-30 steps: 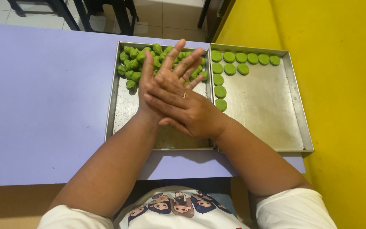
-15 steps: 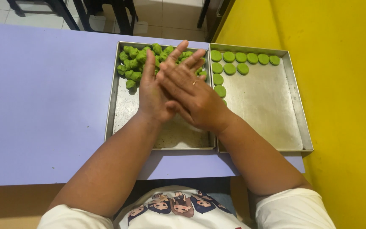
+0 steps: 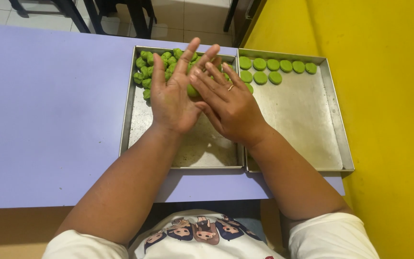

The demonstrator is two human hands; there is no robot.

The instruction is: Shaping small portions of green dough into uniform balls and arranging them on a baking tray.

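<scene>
A: What's right of the hands?
B: Yellow wall [image 3: 389, 120].
A: Under them, and beyond?
B: Lilac table [image 3: 44, 115]; pale tiled floor [image 3: 188, 19], dark chair legs [image 3: 77, 12].
</scene>
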